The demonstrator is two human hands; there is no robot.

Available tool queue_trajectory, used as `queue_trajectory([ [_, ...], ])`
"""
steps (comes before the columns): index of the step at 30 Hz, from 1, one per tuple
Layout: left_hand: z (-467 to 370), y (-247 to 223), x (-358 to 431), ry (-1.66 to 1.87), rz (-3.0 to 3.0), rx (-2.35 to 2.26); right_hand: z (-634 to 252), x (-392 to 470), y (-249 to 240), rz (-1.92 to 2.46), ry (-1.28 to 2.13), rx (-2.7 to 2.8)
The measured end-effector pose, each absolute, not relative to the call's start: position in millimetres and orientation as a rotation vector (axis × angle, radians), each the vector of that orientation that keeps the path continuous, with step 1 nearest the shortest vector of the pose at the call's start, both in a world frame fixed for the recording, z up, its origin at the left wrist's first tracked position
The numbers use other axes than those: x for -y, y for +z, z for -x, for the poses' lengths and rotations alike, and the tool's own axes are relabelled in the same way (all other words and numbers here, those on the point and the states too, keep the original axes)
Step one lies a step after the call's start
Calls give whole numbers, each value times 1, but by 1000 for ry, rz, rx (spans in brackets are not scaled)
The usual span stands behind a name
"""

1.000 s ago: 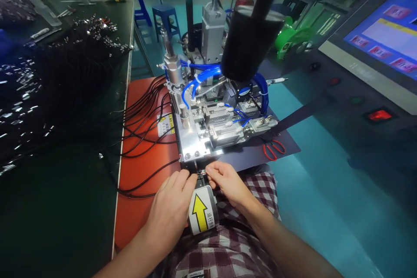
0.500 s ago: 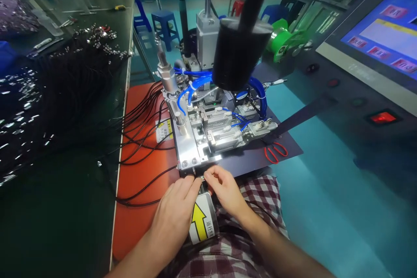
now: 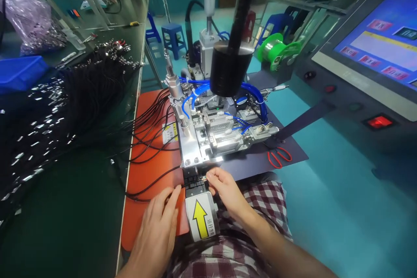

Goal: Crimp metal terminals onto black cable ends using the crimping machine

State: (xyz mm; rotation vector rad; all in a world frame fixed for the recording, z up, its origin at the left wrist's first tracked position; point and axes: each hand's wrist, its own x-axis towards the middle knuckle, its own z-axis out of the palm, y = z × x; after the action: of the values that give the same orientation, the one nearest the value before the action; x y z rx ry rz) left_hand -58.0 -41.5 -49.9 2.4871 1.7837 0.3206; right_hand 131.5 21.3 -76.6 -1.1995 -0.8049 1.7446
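My right hand (image 3: 226,189) pinches a small metal connector (image 3: 204,178) at the end of a black cable, over the black slotted feed track (image 3: 192,178) of a machine. To the left, my left hand (image 3: 159,217) rests low over the orange mat, its bent fingertips closed on the black cable (image 3: 183,185) beside the track. Its thumb is mostly hidden. Just below the track is a white label with a yellow arrow (image 3: 200,219). Beyond both hands stands the metal machine (image 3: 192,152), with blue air tubes and cylinders.
Several black cables (image 3: 153,121) cross the orange mat (image 3: 146,169) from a big cable bundle (image 3: 94,69) on the dark table. Red-handled scissors (image 3: 279,157) lie on the machine's base plate. A black lamp head (image 3: 230,69) hangs above. A screen panel (image 3: 374,52) stands at right.
My left hand has moved away from the track, leftward and down onto the orange mat, uncovering the track and arrow label. My right hand stays at the connector. The camera view has shifted slightly.
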Motion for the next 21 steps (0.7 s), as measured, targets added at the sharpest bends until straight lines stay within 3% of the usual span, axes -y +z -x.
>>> queue_trajectory([
  [14, 60, -55, 55, 198, -2654, -2038, -152, -15, -86, 1282, 1689, 785],
  [21, 60, -55, 29, 199, -2444, -2058, -164, -7, -95, 1381, 1635, 759],
])
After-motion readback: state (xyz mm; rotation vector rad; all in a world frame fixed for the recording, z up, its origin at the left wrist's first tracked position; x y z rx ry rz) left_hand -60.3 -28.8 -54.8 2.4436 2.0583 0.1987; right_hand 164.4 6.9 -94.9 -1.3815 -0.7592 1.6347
